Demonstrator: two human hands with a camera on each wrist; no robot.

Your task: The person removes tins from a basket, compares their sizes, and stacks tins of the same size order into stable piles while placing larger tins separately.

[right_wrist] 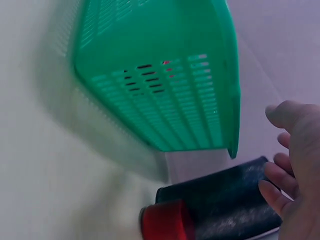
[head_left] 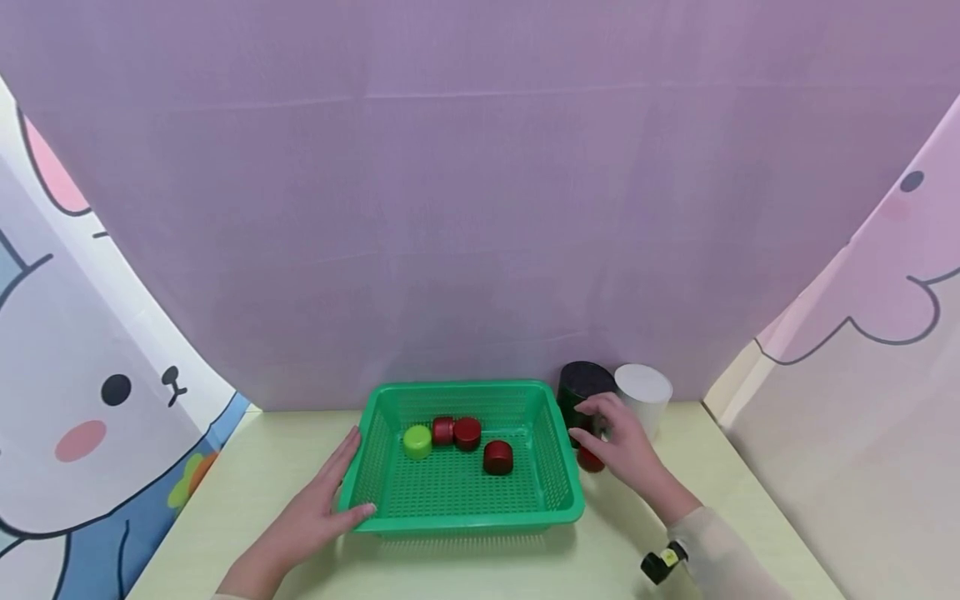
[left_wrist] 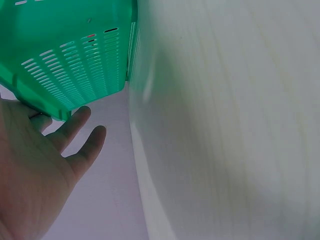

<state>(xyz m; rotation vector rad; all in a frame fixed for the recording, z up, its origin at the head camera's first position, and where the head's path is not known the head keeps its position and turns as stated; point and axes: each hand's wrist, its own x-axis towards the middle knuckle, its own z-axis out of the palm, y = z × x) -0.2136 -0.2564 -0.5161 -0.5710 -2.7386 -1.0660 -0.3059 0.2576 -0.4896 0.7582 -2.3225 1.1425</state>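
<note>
your left hand (head_left: 315, 502) rests straight-fingered on the green basket (head_left: 472, 523). your empty right hand (head_left: 621, 440), fingers parted, had best pinch the rightmost red cylinder (head_left: 590, 464) squarely

Basket (head_left: 465, 524) from above, closer from both sides

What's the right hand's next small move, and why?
Probably lower the right hand to pinch the short, glossy red cylinder outside the green perforated plastic basket: its fingers look empty and sit just above that cylinder, while three similar red cylinders are inside.
</note>
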